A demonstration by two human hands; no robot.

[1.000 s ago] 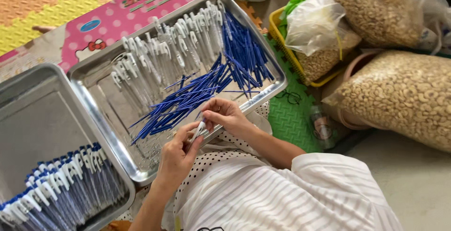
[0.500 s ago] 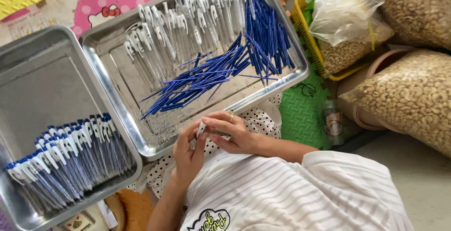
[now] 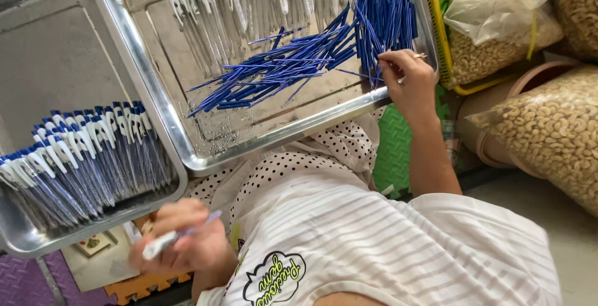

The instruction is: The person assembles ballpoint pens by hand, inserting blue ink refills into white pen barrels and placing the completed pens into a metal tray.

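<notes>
The hands are splitting apart now: the left hand (image 3: 187,244) is swinging the finished pen (image 3: 171,239), fingers closed round it, down beside the left tray (image 3: 81,234), while the right hand (image 3: 408,82) is pinching at blue refills (image 3: 293,63) in the near tray (image 3: 293,133).

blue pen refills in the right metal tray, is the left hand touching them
No, the left hand holds a white-capped pen low by the lap; the right hand reaches the blue pen refills.
</notes>
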